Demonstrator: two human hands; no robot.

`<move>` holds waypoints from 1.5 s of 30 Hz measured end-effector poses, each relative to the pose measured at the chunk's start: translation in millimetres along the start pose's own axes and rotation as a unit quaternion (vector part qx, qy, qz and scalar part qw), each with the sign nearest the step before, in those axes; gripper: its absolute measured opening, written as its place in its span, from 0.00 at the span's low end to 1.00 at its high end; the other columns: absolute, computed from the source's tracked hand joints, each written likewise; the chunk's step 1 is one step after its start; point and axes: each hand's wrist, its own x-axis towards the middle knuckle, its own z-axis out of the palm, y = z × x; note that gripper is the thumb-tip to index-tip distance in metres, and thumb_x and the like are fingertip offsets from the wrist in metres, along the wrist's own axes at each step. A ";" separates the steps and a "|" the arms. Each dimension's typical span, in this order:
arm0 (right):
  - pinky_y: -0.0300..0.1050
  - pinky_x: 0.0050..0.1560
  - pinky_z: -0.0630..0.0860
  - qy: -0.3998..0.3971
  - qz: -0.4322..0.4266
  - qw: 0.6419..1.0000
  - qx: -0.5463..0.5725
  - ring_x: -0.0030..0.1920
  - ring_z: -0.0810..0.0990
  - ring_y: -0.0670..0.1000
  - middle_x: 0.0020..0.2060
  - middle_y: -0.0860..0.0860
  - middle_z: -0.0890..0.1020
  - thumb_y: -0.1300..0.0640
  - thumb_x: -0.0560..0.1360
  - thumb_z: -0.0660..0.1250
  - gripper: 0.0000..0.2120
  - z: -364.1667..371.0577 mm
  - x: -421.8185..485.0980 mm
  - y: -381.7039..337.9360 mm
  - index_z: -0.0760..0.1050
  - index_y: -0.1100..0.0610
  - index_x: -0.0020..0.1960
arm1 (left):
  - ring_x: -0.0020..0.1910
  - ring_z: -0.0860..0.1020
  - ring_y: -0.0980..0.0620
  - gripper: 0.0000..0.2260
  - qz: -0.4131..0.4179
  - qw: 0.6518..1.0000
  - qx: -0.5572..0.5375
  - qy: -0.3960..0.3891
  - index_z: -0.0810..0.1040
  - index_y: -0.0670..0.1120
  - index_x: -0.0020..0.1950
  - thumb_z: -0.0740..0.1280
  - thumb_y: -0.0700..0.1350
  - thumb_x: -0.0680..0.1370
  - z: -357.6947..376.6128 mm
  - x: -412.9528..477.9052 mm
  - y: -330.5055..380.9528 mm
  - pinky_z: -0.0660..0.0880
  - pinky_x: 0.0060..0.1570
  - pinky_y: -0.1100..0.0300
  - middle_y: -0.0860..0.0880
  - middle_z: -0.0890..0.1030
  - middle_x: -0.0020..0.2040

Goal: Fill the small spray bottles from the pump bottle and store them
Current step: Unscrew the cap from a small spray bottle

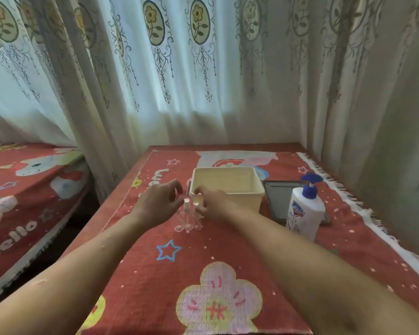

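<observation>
Spray bottles (188, 218) stand grouped before the tub (228, 184). Our right hand (211, 205) pinches one; we cannot tell whether our left hand (159, 204) grips.

A table draped in a red woven cloth (203, 257) with cartoon flowers, stars and a white fringe carries four kinds of things. A cream rectangular plastic tub (230, 183) stands mid-table. Three small clear plastic spray bottles (188, 220) stand upright near its front left corner. A flat dark grey tray (277, 199) lies right of the tub, and a white pump bottle with a blue pump head (305, 213) stands at the tray's near edge.
</observation>
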 end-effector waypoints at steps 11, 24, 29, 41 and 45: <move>0.51 0.53 0.80 -0.041 0.022 0.995 -0.084 0.53 0.83 0.60 0.54 0.58 0.84 0.54 0.79 0.68 0.10 -30.8 -14.0 -14.8 0.78 0.57 0.59 | 0.36 0.76 0.57 0.02 0.006 0.999 -0.041 0.001 0.79 0.49 0.48 0.67 0.45 0.77 -24.2 0.5 10.8 0.70 0.35 0.60 0.56 0.77 0.37; 0.44 0.30 0.74 0.039 0.030 0.946 0.320 0.31 0.77 0.53 0.35 0.56 0.79 0.59 0.80 0.64 0.07 -125.3 -87.9 -47.1 0.78 0.63 0.49 | 0.35 0.76 0.49 0.05 -0.049 0.963 -0.239 -0.115 0.74 0.46 0.44 0.65 0.42 0.79 -54.4 -17.0 102.7 0.74 0.34 0.56 0.47 0.78 0.37; 0.39 0.27 0.59 0.087 0.109 0.947 0.290 0.26 0.65 0.51 0.30 0.52 0.71 0.44 0.81 0.64 0.17 -123.8 -89.4 -42.7 0.76 0.57 0.41 | 0.36 0.74 0.46 0.07 0.025 0.999 0.019 -0.010 0.66 0.49 0.42 0.59 0.46 0.80 -58.0 -10.1 119.1 0.66 0.33 0.53 0.47 0.78 0.39; 0.44 0.27 0.55 0.204 0.017 0.958 0.198 0.22 0.57 0.47 0.19 0.44 0.61 0.58 0.79 0.62 0.24 -127.5 -74.9 -29.0 0.61 0.54 0.25 | 0.28 0.66 0.48 0.15 -0.038 0.992 -0.094 -0.073 0.65 0.45 0.29 0.66 0.42 0.73 -60.3 28.4 131.0 0.60 0.29 0.57 0.49 0.68 0.27; 0.37 0.29 0.61 0.195 -0.063 0.972 0.118 0.25 0.68 0.43 0.21 0.43 0.69 0.51 0.83 0.64 0.22 -136.3 -67.9 -22.5 0.69 0.51 0.30 | 0.23 0.60 0.52 0.14 -0.100 0.942 -0.275 -0.166 0.67 0.45 0.32 0.69 0.38 0.74 -60.9 35.9 121.3 0.58 0.25 0.61 0.51 0.64 0.26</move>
